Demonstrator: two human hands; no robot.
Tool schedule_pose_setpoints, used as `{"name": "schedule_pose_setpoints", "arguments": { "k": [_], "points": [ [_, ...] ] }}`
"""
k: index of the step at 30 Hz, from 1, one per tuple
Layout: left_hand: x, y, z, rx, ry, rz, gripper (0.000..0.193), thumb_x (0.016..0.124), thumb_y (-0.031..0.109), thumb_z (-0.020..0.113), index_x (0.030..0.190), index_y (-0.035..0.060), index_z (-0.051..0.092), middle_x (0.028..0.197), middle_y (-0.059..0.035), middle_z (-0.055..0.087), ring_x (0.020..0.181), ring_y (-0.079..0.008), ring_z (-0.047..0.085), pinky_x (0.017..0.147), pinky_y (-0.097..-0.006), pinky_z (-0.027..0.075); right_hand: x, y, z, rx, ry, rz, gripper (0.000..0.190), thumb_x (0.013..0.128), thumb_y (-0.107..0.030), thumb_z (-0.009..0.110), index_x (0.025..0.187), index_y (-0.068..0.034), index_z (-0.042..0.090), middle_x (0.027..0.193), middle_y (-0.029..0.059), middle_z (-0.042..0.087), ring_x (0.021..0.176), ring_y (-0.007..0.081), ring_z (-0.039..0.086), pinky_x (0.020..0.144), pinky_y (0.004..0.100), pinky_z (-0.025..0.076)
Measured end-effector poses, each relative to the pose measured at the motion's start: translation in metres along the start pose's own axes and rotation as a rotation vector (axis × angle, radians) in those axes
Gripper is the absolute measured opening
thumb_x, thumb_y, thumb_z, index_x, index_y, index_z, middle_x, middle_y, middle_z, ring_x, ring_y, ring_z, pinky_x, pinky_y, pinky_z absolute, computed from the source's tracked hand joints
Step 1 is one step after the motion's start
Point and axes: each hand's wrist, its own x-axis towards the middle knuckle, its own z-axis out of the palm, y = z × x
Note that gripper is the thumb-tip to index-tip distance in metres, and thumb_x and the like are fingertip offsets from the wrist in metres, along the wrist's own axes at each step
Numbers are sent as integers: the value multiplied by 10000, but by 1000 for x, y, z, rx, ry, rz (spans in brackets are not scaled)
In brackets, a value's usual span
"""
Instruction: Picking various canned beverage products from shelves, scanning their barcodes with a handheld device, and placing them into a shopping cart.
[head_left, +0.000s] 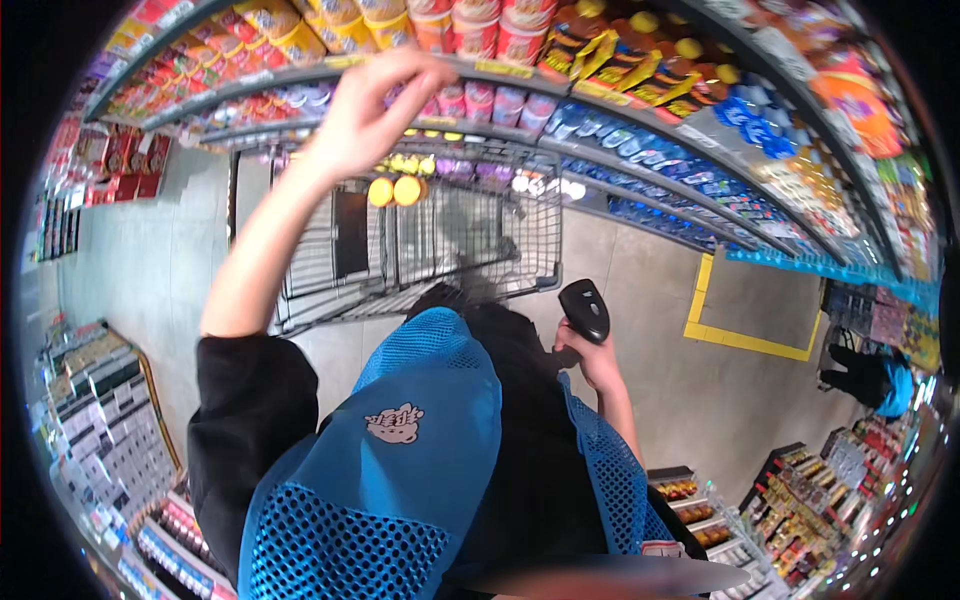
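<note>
My left hand (382, 105) is raised at the edge of a store shelf (300, 75), near the yellow price strips; its fingertips are blurred, and whether they touch the shelf or hold anything is hard to tell. Above it stand yellow-lidded tubs (349, 28) and red-and-white tubs (476, 34). Low on my right side, my right hand (592, 356) is closed around the handle of a black handheld barcode scanner (585, 309), its head pointing up and away from me. A wire shopping cart (540, 240) stands between me and the shelves, with two round orange lids (394, 192) seen at it.
Blue-packed goods (637, 142) line the lower shelves on the right. Yellow floor tape (750, 343) marks a corner there. A person in blue and black (874, 379) is farther off at right. Display stands (112, 427) rise at lower left and lower right.
</note>
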Motion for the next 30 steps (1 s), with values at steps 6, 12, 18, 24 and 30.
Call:
{"name": "schedule_pose_setpoints", "arguments": {
  "k": [6,12,18,24,30],
  "points": [
    [-217,-151,139,146,-529,-972,262,923,244,567,1116,73,614,1048,-160,651,939,-275,643,856,-355,494,38,23,-3,-33,-89,193,163,815,-57,714,944,-27,620,790,35,630,721,127,603,667,285,482],
    [-258,-226,211,611,-913,-660,556,786,197,609,1294,22,464,1378,-219,425,1312,-380,380,1051,-518,334,64,41,11,-383,-31,318,194,781,-63,762,925,-28,637,816,19,646,766,107,609,686,264,493],
    [-251,-332,324,1063,-1116,-339,620,793,161,654,1350,-3,434,1370,-280,417,1219,-455,448,929,-660,373,32,84,3,-272,149,352,109,807,-20,676,877,-37,594,758,21,592,713,128,579,680,280,469],
    [-282,-391,394,1733,-1545,-184,591,674,11,731,1219,-93,527,1189,-353,474,923,-544,584,634,-647,552,0,108,-8,-83,318,422,173,756,4,684,911,-26,614,808,40,634,755,147,616,714,301,496],
    [-302,-390,375,1566,-1365,-160,555,885,214,544,1403,104,376,1185,-332,513,948,-529,556,688,-679,456,-6,119,-12,-107,334,409,151,788,-9,667,924,-29,604,794,38,621,745,141,609,711,301,488]
  ]
}}
